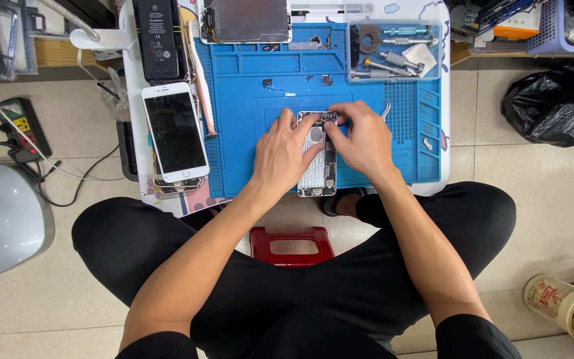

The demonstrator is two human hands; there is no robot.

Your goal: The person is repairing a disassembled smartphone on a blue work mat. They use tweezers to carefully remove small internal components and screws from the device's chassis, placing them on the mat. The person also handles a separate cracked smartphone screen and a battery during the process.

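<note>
An opened silver phone body (317, 174) lies lengthwise on the blue repair mat (254, 100), its insides facing up. My left hand (282, 154) rests on its left side, fingertips pressed on the upper part. My right hand (361, 138) covers the right side, thumb and fingers pinching at the top edge of the phone. Whether the right fingers hold a small part is hidden. Both forearms reach in from below over my black trousers.
A white phone with a cracked screen (175, 131) lies left of the mat, a black battery (159, 38) behind it. A detached screen plate (246, 20) sits at the back. A clear tray of screwdrivers (393, 50) stands back right. A red stool (291, 244) is below.
</note>
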